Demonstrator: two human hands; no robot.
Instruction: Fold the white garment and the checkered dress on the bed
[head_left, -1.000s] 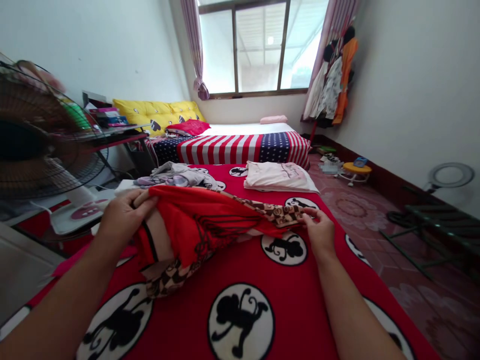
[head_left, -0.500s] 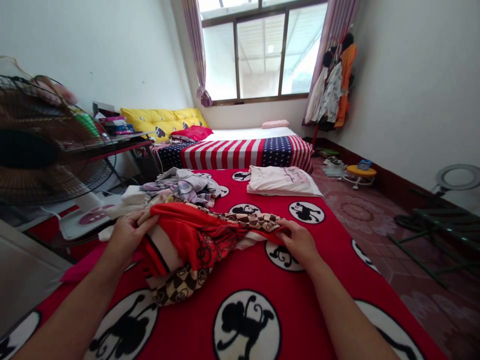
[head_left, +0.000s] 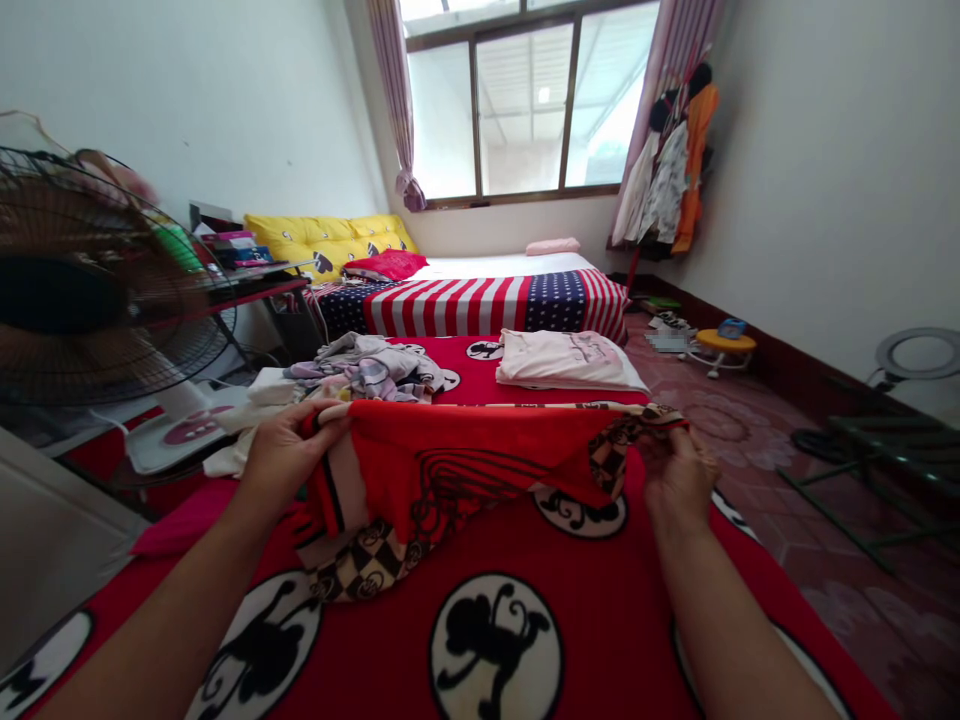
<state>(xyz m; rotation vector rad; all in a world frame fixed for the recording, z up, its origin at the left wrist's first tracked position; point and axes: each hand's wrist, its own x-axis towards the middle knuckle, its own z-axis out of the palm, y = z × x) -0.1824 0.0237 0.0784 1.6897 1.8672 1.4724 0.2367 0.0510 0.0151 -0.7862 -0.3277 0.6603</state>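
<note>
- Gripping what, head view?
- Left hand (head_left: 281, 462) and right hand (head_left: 681, 480) are pinching opposite ends of the red garment (head_left: 480, 437), holding its upper edge taut.
- Where?
- It is hanging over the red monkey-print cover (head_left: 607, 610).

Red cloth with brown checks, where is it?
In the head view, the red cloth is mid-picture between the left hand and right hand, over the monkey-print cover, nearer than the folded white garment.

wire-caged fan (head_left: 56, 295) at left, yellow cushion (head_left: 289, 238) (spade-printed), window (head_left: 523, 110) between purple curtains (head_left: 391, 90), orange-topped stool (head_left: 718, 342) at right
</note>
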